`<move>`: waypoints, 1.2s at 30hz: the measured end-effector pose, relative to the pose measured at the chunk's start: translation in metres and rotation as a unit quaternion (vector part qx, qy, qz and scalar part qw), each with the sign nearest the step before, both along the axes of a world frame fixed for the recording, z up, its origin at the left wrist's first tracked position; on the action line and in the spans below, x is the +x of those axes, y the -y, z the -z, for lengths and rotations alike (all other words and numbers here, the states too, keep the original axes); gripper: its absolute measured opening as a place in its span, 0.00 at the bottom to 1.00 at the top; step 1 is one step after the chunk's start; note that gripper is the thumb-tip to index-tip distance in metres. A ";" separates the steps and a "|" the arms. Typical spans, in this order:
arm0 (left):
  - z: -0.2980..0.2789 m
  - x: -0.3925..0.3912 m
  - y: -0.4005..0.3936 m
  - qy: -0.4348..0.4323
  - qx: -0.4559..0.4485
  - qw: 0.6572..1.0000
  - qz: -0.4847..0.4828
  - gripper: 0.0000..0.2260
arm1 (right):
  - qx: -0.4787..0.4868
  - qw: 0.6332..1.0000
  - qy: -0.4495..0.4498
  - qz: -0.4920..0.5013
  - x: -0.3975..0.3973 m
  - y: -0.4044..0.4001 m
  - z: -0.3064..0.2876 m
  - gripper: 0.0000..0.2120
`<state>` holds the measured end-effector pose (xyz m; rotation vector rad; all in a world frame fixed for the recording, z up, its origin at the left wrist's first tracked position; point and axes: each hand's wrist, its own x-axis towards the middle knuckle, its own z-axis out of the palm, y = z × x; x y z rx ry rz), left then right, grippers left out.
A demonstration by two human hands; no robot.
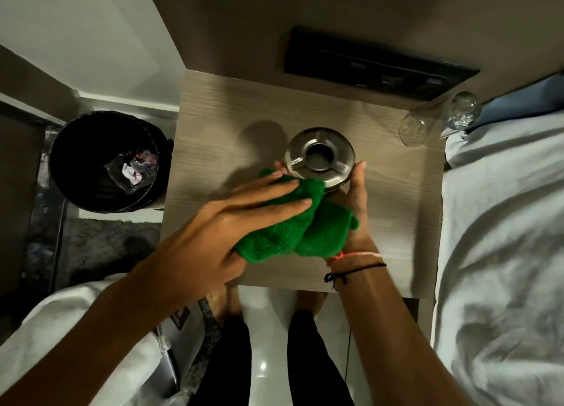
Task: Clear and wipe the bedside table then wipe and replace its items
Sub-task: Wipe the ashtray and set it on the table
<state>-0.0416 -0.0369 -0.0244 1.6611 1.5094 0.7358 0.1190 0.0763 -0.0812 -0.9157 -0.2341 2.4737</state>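
Both forearms reach up from the bottom of the frame and meet over the middle of the bedside table (396, 210), a pale wood-grain top. The left hand (232, 219) comes in from the lower left with its wrist nearly straight and its fingers stretched long and flat, pressing a green cloth (293, 225) against the near side of a round metal ashtray (320, 157) — the thumb tucks under the cloth's lower edge, so the hand pinches the fabric rather than lying loose on it. The right hand (355, 204) rises from the lower right, palm turned inward, cupped around the right side of the ashtray with the thumb pointing up along its rim; its other fingers are hidden behind the cloth, which bunches between the two hands. The ashtray sits at the center of the frame, tilted slightly toward the camera and gripped at its edge; whether it touches the tabletop cannot be told. Thin string bracelets (355, 263) circle the right wrist. In the upper right of the frame, at the table's far right corner, a clear glass bottle (439, 117) lies on its side, its far end by the bed (503, 222). At the left of the frame stands a black bin (106, 161) with crumpled scraps inside.
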 end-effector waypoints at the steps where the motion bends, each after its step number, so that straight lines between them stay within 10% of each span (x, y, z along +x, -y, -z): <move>1: 0.002 -0.007 0.005 0.000 0.003 1.000 -0.024 0.36 | -0.031 0.999 0.036 0.018 -0.003 -0.007 0.006 0.42; 11: -0.006 -0.066 0.040 -0.047 0.022 0.964 -0.260 0.28 | 0.017 0.955 0.273 -0.116 -0.094 -0.049 0.028 0.33; 16: -0.005 -0.082 0.054 -0.088 0.024 0.960 -0.266 0.27 | 0.397 0.759 0.474 -0.207 -0.143 -0.060 0.054 0.25; 20: 0.004 -0.090 0.066 -0.109 0.020 0.964 -0.244 0.27 | 0.492 0.637 0.560 -0.197 -0.162 -0.066 0.067 0.25; 30: 0.004 -0.068 0.049 -0.160 0.035 0.971 -0.173 0.34 | 0.535 0.670 0.505 -0.098 -0.122 -0.059 0.047 0.13; 36: -0.033 -0.002 -0.027 -0.166 0.093 0.977 -0.093 0.38 | 0.681 0.429 0.590 -0.055 -0.014 -0.046 -0.013 0.31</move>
